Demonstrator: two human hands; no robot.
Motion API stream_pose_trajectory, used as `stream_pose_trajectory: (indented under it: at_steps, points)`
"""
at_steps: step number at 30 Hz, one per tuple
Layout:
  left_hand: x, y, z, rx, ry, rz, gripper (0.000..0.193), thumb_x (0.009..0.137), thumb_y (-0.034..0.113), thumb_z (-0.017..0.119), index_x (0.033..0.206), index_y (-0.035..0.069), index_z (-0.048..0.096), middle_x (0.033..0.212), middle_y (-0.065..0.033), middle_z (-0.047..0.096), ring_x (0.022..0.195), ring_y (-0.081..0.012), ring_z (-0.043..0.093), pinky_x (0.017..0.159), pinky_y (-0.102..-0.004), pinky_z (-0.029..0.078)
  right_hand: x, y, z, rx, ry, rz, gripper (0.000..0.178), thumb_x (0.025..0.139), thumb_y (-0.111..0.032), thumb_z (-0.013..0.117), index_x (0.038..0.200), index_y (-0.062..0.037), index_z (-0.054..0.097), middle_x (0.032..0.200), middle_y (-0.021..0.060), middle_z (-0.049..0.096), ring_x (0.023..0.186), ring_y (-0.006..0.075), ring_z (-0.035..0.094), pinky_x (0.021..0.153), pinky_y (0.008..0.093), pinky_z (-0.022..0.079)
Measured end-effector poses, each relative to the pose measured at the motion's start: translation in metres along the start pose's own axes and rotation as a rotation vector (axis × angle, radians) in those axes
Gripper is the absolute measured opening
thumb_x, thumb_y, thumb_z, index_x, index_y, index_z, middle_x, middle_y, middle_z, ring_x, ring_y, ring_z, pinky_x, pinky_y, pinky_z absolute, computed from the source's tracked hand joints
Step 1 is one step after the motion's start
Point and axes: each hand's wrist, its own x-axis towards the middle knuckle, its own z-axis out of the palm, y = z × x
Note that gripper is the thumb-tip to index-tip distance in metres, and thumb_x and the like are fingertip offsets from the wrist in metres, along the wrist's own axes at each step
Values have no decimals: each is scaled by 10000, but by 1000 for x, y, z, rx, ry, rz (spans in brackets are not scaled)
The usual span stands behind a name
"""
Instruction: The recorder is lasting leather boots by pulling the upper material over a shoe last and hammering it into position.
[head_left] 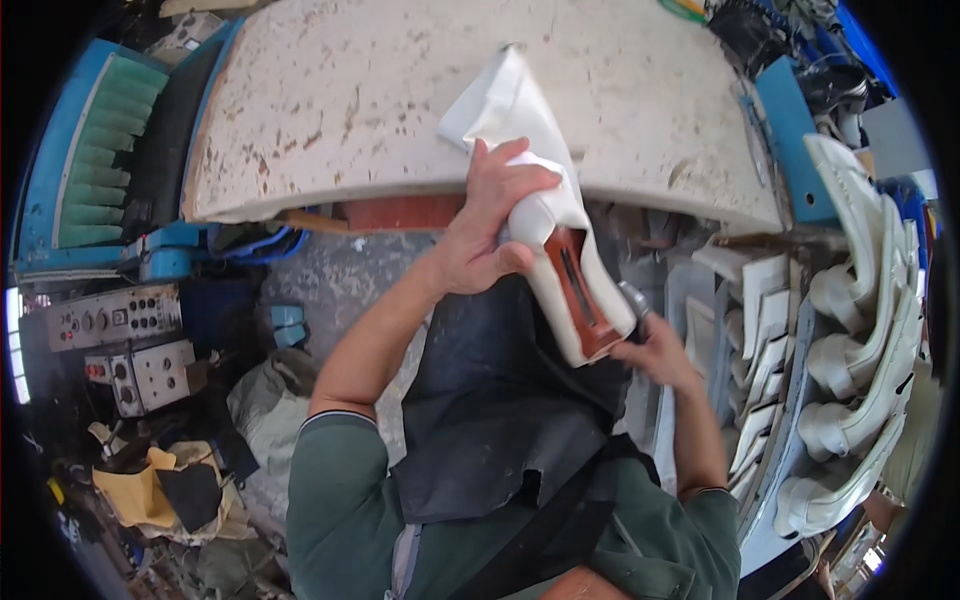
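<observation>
A white boot point(548, 212) is tilted over the near edge of the worktable, its loose shaft lying toward the tabletop. Its sole side faces me and shows a reddish-brown bottom with a dark lengthwise slot, framed by the white upper's edge. My left hand point(485, 215) is wrapped round the boot near the heel and ankle. At the toe end, my right hand point(655, 352) is closed on a small tool with a curved shiny metal part point(634, 298). That tool is beside the boot's edge, and its exact kind is partly hidden by my fingers.
The worn white worktable point(330, 90) spans the front. At right stands a rack with several white boots point(845, 365) and flat white pieces point(765, 350). A blue machine point(90, 150) and control boxes point(115, 318) are at left, above yellow and dark scraps point(150, 490).
</observation>
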Motion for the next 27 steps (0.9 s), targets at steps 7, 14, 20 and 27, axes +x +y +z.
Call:
stream_pose_trajectory:
  at_steps: [7,14,20,27]
  points:
    - [-67,-1,48,-367,-170,-295,626,981,533,454,1344,24,488,1393,-154,448,1438,-352,229,1196,-482,75,-34,37,61,-338,-92,187,663,775,-395,845,1183,38,551,924,208,687,870,247,695,762,374,523]
    - [-69,1,62,-221,-60,-264,388,948,297,533,1243,46,524,1206,-136,527,1255,-299,423,1188,-474,108,-20,6,30,276,283,239,359,1079,-353,414,1059,-28,567,769,42,661,642,103,654,507,213,403]
    - [-72,4,51,-258,-123,-250,438,938,315,548,1273,37,499,1225,-142,518,1253,-317,434,1197,-496,91,21,-15,31,448,-220,109,472,1081,-445,340,980,-51,578,638,36,619,524,100,610,433,200,373]
    - [-68,-6,65,-253,37,-228,524,1040,505,349,1213,44,528,1177,-132,550,1215,-295,469,1189,-523,79,57,-12,35,215,-370,68,520,1069,-469,376,868,-43,596,553,38,587,477,132,580,470,291,447]
